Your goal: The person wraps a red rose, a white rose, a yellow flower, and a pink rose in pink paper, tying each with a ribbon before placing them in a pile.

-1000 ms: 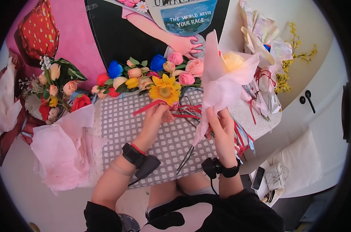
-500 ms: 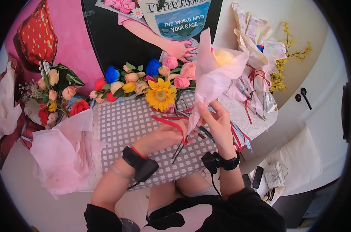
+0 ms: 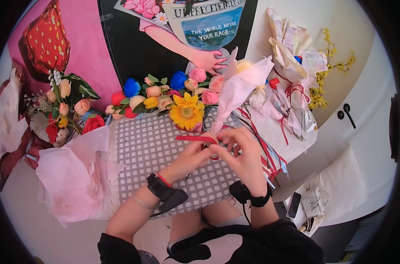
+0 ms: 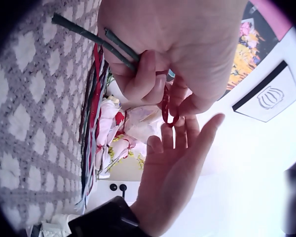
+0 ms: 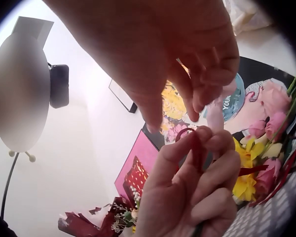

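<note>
A yellow flower (image 3: 245, 66) in pale pink wrapping paper (image 3: 239, 90) stands tilted over the table. My left hand (image 3: 189, 159) grips it low down, fingers curled round its dark green stems (image 4: 86, 35), whose cut ends stick out in the left wrist view. That same hand pinches a red ribbon (image 3: 193, 138) at the narrow base of the paper. A small loop of the ribbon hangs from the fingertips in the left wrist view. My right hand (image 3: 246, 154) is close beside it, with thumb and fingers spread apart around the ribbon loop.
On the checked cloth (image 3: 140, 149) lie a sunflower (image 3: 186, 111) and a row of roses and tulips. Pink paper sheets (image 3: 72, 176) are at the left, loose ribbons (image 3: 270, 152) at the right. Wrapped bouquets (image 3: 292, 66) lean at the back right.
The wrapped flower has come down and slightly left. My left hand has brought the red ribbon to its base and now holds the stems; my right hand has left the paper and moved to the ribbon.
</note>
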Action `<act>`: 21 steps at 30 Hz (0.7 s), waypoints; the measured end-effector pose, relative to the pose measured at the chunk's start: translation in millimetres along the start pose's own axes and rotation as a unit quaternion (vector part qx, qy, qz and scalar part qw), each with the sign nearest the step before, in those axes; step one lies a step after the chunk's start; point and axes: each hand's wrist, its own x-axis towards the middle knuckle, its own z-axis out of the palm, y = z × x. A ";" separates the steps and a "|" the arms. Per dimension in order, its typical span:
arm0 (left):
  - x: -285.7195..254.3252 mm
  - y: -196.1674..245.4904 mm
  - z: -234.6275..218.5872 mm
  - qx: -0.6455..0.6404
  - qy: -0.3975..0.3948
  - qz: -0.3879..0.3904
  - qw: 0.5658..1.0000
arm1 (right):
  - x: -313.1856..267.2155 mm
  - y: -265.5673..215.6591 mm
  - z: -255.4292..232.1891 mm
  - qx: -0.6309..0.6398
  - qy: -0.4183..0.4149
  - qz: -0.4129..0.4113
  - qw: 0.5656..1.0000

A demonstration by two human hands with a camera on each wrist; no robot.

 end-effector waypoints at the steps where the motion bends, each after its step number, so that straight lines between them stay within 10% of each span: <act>1: 1.7 -2.4 0.3 0.058 0.007 0.036 0.998 | 0.0 -1.8 1.7 0.006 0.008 0.013 1.000; 9: 7.6 -10.7 1.2 0.074 0.002 0.078 0.994 | -3.2 16.3 -30.6 0.253 0.056 0.059 0.964; 16: 13.1 -12.4 -6.1 0.139 0.172 0.129 0.967 | -6.9 7.7 -132.4 0.261 0.216 -0.015 0.941; 20: 12.5 -10.8 -8.6 0.136 0.185 0.138 0.963 | 2.3 2.5 -168.1 0.108 0.203 0.023 0.973; 21: 12.7 -10.1 -9.2 0.159 0.187 0.131 0.961 | 12.7 8.2 -174.6 0.052 0.067 0.078 0.993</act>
